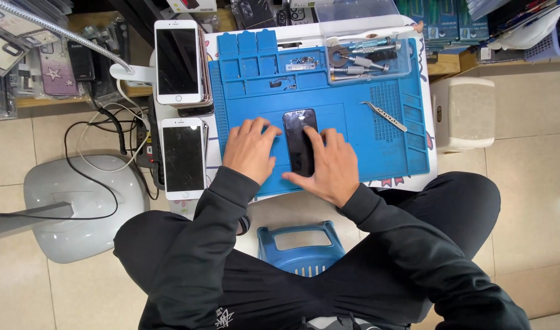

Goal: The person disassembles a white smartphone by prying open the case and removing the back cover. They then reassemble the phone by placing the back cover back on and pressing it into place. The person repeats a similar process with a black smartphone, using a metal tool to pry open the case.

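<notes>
Head view first: I see a black phone (300, 142) lying flat on the blue mat (365, 143), about mid-table (431, 156). My left hand (250, 150) rests just beside it, fingers spread, its grip holding nothing. My right hand (332, 165) presses the phone's right edge, thumb under its lower end, loosely steadying. Tweezers (384, 115) lie well apart on the right.
</notes>
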